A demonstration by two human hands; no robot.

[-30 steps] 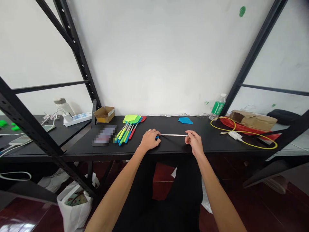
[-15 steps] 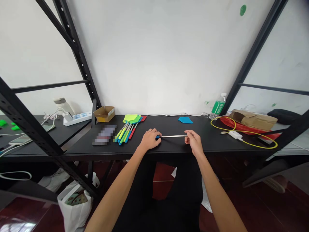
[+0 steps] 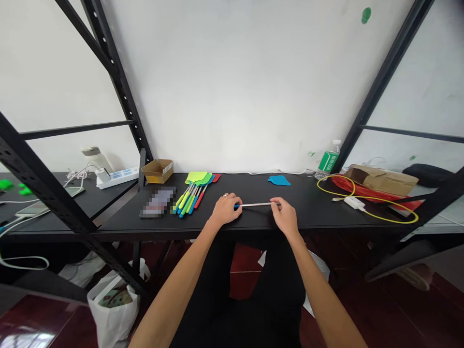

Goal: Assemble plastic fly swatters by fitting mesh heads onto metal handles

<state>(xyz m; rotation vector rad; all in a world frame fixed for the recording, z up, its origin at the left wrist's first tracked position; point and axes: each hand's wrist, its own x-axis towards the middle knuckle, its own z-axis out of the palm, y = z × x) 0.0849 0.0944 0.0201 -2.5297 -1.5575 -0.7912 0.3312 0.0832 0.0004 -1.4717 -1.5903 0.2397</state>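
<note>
My left hand [image 3: 226, 209] rests low over the table, closed around the blue handle of a thin metal rod [image 3: 255, 205]. Most of that handle is hidden under my fingers. At the rod's other end, my right hand [image 3: 285, 217] pinches it between thumb and fingers. The rod lies level between both hands, just above or on the black table [image 3: 250, 222]. Beyond my right hand is a loose blue fly swatter head [image 3: 279, 180], apart from the rod. Left of my left hand lie several fly swatters [image 3: 189, 199] with green, yellow, blue and red parts.
A small open cardboard box [image 3: 158, 172] and a blurred flat item [image 3: 158, 202] are at the left. To the right stand a water bottle [image 3: 328, 160], a yellow cable [image 3: 393, 220] and a brown package [image 3: 382, 181]. Black metal uprights [image 3: 119, 87] flank the table before a white wall.
My right hand has slid a little left along the rod, closer to my left hand, and less bare rod shows between them. My left hand stays at the handle.
</note>
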